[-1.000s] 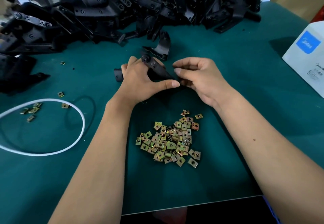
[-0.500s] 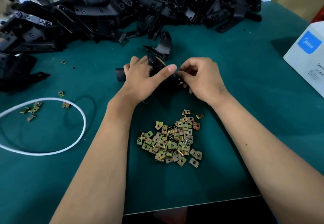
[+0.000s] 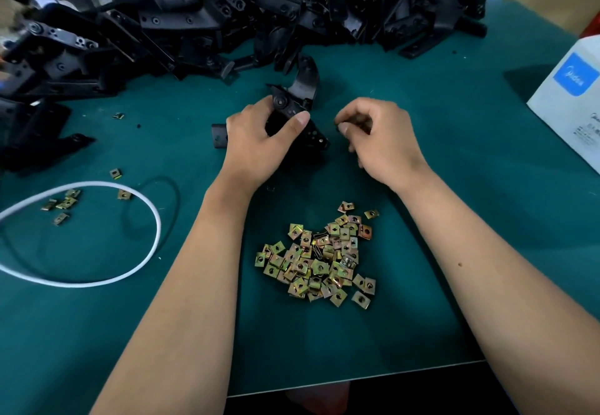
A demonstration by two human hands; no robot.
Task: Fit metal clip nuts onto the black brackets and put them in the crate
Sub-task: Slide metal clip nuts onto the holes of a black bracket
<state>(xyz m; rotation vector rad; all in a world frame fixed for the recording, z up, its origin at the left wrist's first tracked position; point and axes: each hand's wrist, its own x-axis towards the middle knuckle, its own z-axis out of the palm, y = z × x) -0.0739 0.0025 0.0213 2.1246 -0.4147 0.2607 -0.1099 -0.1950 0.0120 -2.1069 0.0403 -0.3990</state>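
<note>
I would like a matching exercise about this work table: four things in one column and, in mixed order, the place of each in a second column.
Things:
1. white cord loop
2. heap of clip nuts
3. pile of black brackets
4. white box

Places:
A. along the far edge of the table
B. at the right edge of the view
C. near the person, between the two forearms
D. on the left side, with a few loose nuts inside it

Pairs: 1-D, 2-C, 3-A, 4-B

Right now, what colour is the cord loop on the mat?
White cord loop, clearest in the head view.
</note>
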